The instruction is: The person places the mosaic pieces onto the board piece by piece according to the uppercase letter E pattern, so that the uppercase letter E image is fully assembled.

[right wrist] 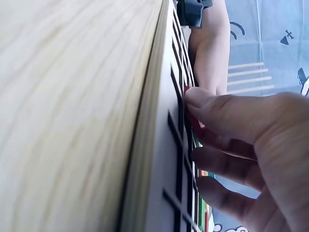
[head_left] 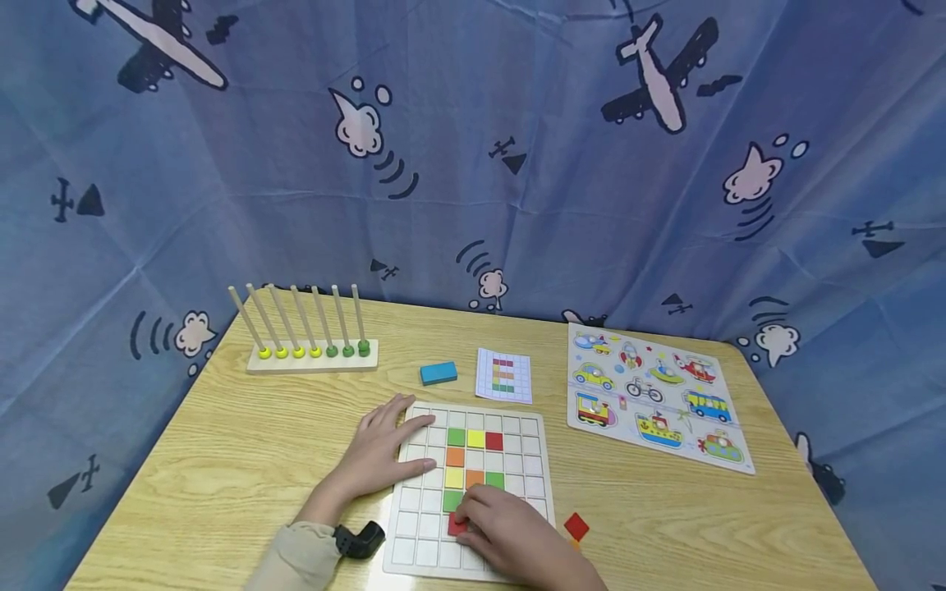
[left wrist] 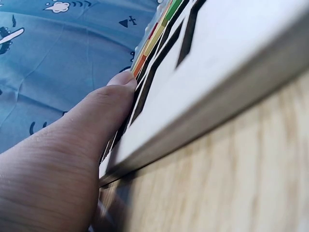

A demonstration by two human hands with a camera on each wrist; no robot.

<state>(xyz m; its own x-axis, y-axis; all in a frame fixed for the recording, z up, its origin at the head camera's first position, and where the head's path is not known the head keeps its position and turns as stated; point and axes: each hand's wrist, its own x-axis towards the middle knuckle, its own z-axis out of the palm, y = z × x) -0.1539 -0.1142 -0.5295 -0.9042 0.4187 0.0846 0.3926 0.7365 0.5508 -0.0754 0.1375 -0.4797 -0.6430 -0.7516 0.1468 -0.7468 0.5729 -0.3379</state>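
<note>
A white grid board (head_left: 428, 525) lies on the table, with green, yellow, red and orange square tiles in several of its cells. My right hand (head_left: 510, 533) pinches a red square tile (head_left: 456, 525) between thumb and fingers at a cell just below a green tile (head_left: 452, 501). The right wrist view also shows the red tile (right wrist: 195, 123) at the thumb tip, close against the board. My left hand (head_left: 380, 451) rests on the board's left side, fingers spread. In the left wrist view, its thumb (left wrist: 108, 104) lies over the board's edge.
A loose red tile (head_left: 576, 526) and a partly hidden orange one (head_left: 574, 544) lie right of the board. Behind it are a blue block (head_left: 439, 373) and a pattern card (head_left: 504, 394). A peg rack (head_left: 314, 366) stands back left; a picture puzzle (head_left: 628, 427) lies right.
</note>
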